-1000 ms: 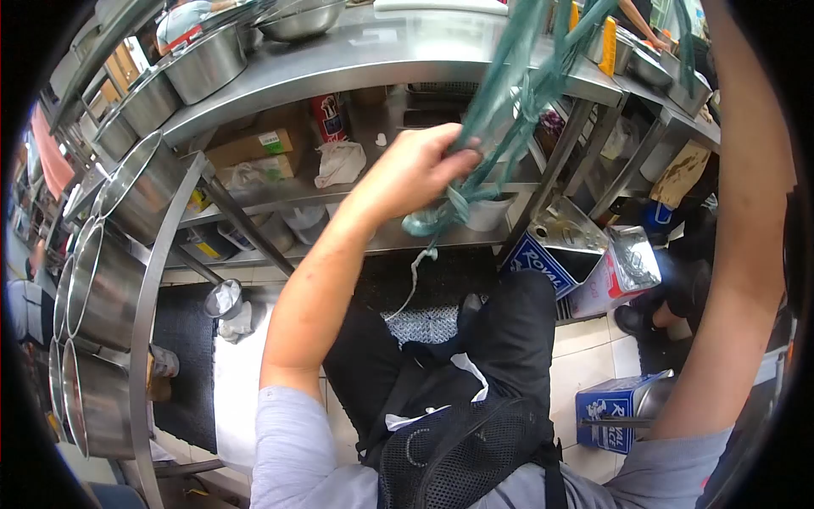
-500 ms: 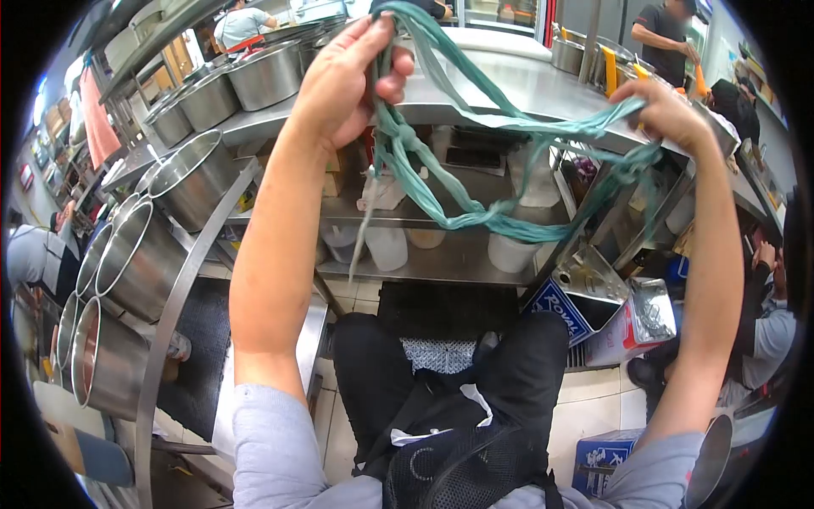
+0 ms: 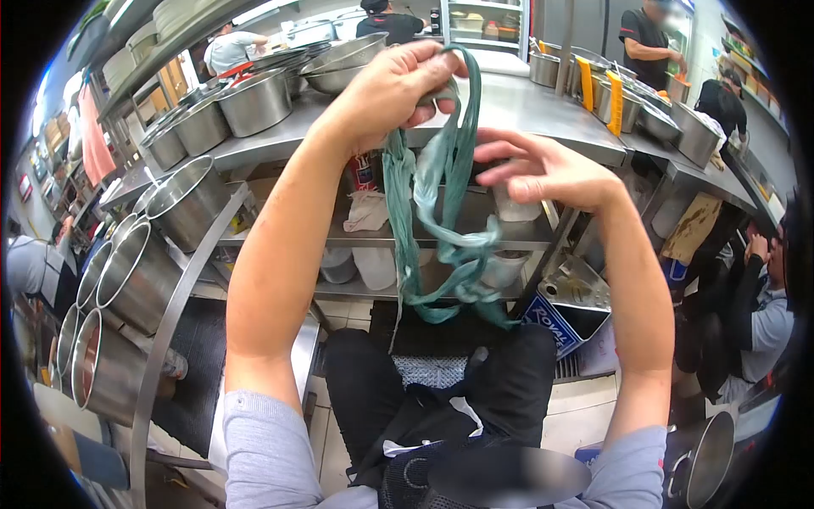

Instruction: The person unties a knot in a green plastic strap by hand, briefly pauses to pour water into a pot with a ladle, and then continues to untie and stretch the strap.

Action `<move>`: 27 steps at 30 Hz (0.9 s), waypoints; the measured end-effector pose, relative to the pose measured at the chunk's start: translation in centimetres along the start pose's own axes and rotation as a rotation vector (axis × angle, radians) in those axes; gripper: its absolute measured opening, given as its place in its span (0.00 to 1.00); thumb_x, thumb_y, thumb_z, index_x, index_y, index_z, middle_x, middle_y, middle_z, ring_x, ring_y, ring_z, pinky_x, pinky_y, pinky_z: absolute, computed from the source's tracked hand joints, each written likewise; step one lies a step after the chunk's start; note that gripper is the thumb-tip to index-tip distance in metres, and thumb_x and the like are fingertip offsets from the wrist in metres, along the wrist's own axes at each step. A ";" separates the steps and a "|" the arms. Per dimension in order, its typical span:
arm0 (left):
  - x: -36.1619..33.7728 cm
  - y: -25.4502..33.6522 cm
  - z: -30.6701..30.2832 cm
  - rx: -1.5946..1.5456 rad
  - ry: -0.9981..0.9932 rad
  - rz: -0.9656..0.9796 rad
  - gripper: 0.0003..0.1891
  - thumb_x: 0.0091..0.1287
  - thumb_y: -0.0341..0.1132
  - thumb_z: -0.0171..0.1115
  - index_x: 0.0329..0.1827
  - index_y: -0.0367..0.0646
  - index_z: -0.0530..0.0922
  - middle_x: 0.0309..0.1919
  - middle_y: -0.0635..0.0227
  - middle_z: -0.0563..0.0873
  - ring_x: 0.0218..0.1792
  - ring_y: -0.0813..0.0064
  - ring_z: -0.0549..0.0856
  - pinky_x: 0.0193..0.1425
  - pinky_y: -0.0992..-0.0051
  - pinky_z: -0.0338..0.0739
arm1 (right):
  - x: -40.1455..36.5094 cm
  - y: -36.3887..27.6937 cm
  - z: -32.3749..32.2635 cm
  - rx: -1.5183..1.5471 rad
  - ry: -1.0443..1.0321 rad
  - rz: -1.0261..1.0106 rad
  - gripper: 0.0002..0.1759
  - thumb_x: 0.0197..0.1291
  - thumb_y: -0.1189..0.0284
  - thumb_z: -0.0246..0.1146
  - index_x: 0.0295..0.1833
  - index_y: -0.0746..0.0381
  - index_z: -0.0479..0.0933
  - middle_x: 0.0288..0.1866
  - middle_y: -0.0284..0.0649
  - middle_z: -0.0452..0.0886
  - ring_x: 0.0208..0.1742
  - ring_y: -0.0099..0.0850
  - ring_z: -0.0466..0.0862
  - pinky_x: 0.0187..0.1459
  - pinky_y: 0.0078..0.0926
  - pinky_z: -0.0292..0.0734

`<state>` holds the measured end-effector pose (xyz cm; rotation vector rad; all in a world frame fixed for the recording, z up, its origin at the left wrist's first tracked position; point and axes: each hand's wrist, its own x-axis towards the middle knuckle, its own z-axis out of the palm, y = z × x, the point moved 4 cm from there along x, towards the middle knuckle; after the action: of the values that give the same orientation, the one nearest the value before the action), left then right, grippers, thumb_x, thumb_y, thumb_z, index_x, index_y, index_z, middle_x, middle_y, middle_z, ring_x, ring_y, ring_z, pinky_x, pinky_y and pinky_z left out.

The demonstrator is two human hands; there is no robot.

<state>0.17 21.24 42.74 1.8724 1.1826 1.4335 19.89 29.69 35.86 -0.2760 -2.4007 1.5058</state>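
A knotted length of green cloth strip (image 3: 462,110) hangs in loops in front of me, its twisted lower end dangling over my knees. My left hand (image 3: 407,85) pinches the upper part between thumb and fingers, with one loop standing up over the fingertips. Just right of the hanging loops is my right hand (image 3: 543,170), its fingers stretched and apart, slightly blurred, holding nothing. A thin pale string trails down from the left side of the bundle.
A steel counter (image 3: 509,102) carries pots and bowls. Tall steel pots (image 3: 140,263) line the left. Below, a shelf (image 3: 339,233) holds plastic tubs, and a blue ROYAL box (image 3: 551,327) stands on the floor. Other people (image 3: 653,42) work at the back and right.
My right hand has let go of the green cloth strip and moved left towards the other hand. The stretched loops now hang down from my left hand, which has shifted slightly right and lower.
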 end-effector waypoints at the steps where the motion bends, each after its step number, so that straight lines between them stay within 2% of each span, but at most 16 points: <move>1: 0.0 -0.7 0.5 -0.002 -0.031 -0.012 0.15 0.79 0.45 0.59 0.54 0.43 0.81 0.32 0.77 0.82 0.24 0.93 0.72 0.24 0.89 0.62 | 0.8 -0.5 1.3 0.118 0.006 -0.120 0.52 0.60 0.56 0.76 0.83 0.61 0.57 0.67 0.41 0.74 0.65 0.32 0.79 0.66 0.29 0.72; 4: -0.4 -2.0 0.8 0.009 -0.132 -0.064 0.15 0.76 0.45 0.63 0.54 0.42 0.81 0.34 0.79 0.83 0.28 0.92 0.73 0.28 0.89 0.64 | 2.8 0.2 2.7 0.091 0.098 -0.170 0.42 0.64 0.59 0.73 0.77 0.63 0.64 0.60 0.41 0.79 0.61 0.32 0.82 0.63 0.31 0.76; 6: -1.0 -3.0 -0.1 0.009 -0.189 -0.071 0.17 0.74 0.46 0.66 0.56 0.42 0.81 0.35 0.79 0.83 0.29 0.91 0.74 0.29 0.88 0.65 | 3.9 1.7 2.2 0.129 0.109 -0.040 0.26 0.68 0.64 0.66 0.66 0.66 0.71 0.49 0.44 0.84 0.54 0.36 0.86 0.60 0.37 0.79; 7: -1.7 -2.9 -0.4 0.055 -0.189 -0.055 0.18 0.72 0.45 0.69 0.56 0.42 0.81 0.33 0.79 0.83 0.29 0.91 0.74 0.29 0.87 0.64 | 3.8 1.5 1.9 0.130 0.107 -0.038 0.26 0.68 0.64 0.66 0.66 0.66 0.71 0.49 0.44 0.84 0.54 0.36 0.86 0.60 0.37 0.79; 9: -2.4 -3.3 -1.3 0.098 -0.182 -0.040 0.20 0.70 0.45 0.72 0.57 0.42 0.81 0.31 0.79 0.82 0.29 0.90 0.74 0.29 0.85 0.63 | 2.9 0.9 -0.2 0.430 0.283 -0.122 0.15 0.70 0.69 0.59 0.57 0.66 0.75 0.43 0.47 0.86 0.50 0.41 0.88 0.59 0.42 0.82; 10: -2.7 -3.8 -1.6 0.106 -0.216 -0.048 0.22 0.68 0.45 0.74 0.58 0.42 0.80 0.32 0.78 0.82 0.29 0.90 0.73 0.31 0.85 0.63 | 2.6 0.2 -1.0 0.601 0.251 -0.203 0.13 0.65 0.68 0.64 0.49 0.66 0.78 0.45 0.47 0.87 0.49 0.37 0.87 0.57 0.38 0.79; 11: -2.8 -4.3 -1.6 0.114 -0.253 -0.057 0.24 0.67 0.45 0.75 0.59 0.43 0.79 0.32 0.78 0.83 0.30 0.90 0.73 0.32 0.84 0.64 | 2.3 -0.3 -1.5 0.567 0.247 -0.235 0.17 0.65 0.67 0.65 0.54 0.67 0.75 0.46 0.46 0.87 0.49 0.35 0.87 0.56 0.37 0.80; 13: -2.7 -4.6 -1.4 0.071 -0.250 -0.062 0.24 0.67 0.44 0.75 0.60 0.42 0.79 0.34 0.77 0.85 0.31 0.90 0.74 0.34 0.84 0.65 | 3.0 0.0 -1.5 0.514 0.374 -0.294 0.15 0.70 0.69 0.62 0.57 0.64 0.72 0.49 0.49 0.86 0.56 0.42 0.87 0.62 0.45 0.81; 15: -2.4 -3.9 -0.8 0.055 -0.234 -0.057 0.25 0.66 0.41 0.74 0.62 0.40 0.77 0.38 0.75 0.85 0.36 0.86 0.78 0.38 0.83 0.71 | 4.5 1.2 1.0 0.251 0.378 -0.197 0.20 0.66 0.68 0.69 0.57 0.63 0.73 0.46 0.42 0.86 0.52 0.34 0.88 0.59 0.36 0.81; 16: -2.3 -3.6 -0.5 0.064 -0.231 -0.029 0.24 0.67 0.40 0.73 0.61 0.40 0.77 0.37 0.74 0.85 0.36 0.86 0.78 0.39 0.82 0.72 | 5.3 0.4 3.2 0.173 0.199 -0.225 0.26 0.62 0.68 0.74 0.60 0.65 0.73 0.40 0.35 0.84 0.43 0.25 0.86 0.51 0.28 0.80; 17: -2.3 -3.9 -0.6 0.062 -0.230 -0.028 0.24 0.67 0.40 0.73 0.61 0.40 0.77 0.37 0.74 0.85 0.36 0.86 0.78 0.39 0.82 0.72 | 5.1 0.1 4.7 0.199 0.165 -0.191 0.22 0.63 0.68 0.72 0.59 0.64 0.77 0.36 0.29 0.82 0.34 0.19 0.80 0.40 0.20 0.77; 19: -2.7 -5.2 -1.1 0.074 -0.254 -0.012 0.23 0.67 0.39 0.72 0.61 0.40 0.77 0.37 0.74 0.85 0.35 0.87 0.78 0.38 0.82 0.72 | 5.6 0.6 1.9 -0.092 0.335 -0.018 0.18 0.65 0.69 0.68 0.59 0.60 0.80 0.32 0.26 0.79 0.28 0.15 0.76 0.31 0.16 0.72; 21: -3.5 -7.1 -2.8 0.202 -0.242 -0.014 0.21 0.68 0.39 0.71 0.59 0.40 0.78 0.36 0.74 0.84 0.34 0.87 0.77 0.36 0.81 0.71 | 4.5 -0.3 -2.8 -0.163 0.571 -0.079 0.13 0.65 0.70 0.66 0.54 0.57 0.83 0.30 0.23 0.78 0.24 0.12 0.69 0.25 0.13 0.62; 23: -4.5 -8.8 -4.3 0.222 -0.164 -0.147 0.17 0.65 0.40 0.74 0.52 0.44 0.81 0.32 0.77 0.83 0.30 0.87 0.75 0.34 0.81 0.68 | 2.9 -1.2 -6.8 -0.236 0.619 -0.129 0.12 0.67 0.72 0.64 0.55 0.57 0.83 0.29 0.20 0.75 0.23 0.07 0.63 0.23 0.11 0.53; 25: -5.3 -9.5 -5.2 0.130 -0.138 -0.175 0.14 0.65 0.39 0.74 0.49 0.44 0.82 0.30 0.79 0.81 0.27 0.88 0.73 0.33 0.82 0.67 | 1.5 -2.1 -8.9 -0.333 0.721 -0.094 0.12 0.68 0.72 0.63 0.55 0.58 0.82 0.28 0.19 0.71 0.22 0.08 0.61 0.22 0.11 0.52; 27: -5.9 -10.7 -6.3 -0.188 -0.093 -0.199 0.14 0.66 0.39 0.74 0.48 0.43 0.82 0.29 0.80 0.79 0.25 0.90 0.71 0.32 0.83 0.66 | 0.6 -2.8 -10.5 -0.284 0.764 -0.115 0.13 0.68 0.72 0.63 0.56 0.60 0.81 0.27 0.19 0.69 0.21 0.08 0.60 0.21 0.12 0.52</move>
<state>-9.72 20.83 33.21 1.6277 1.1137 1.2875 22.98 37.57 42.74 -0.6292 -1.9385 0.7896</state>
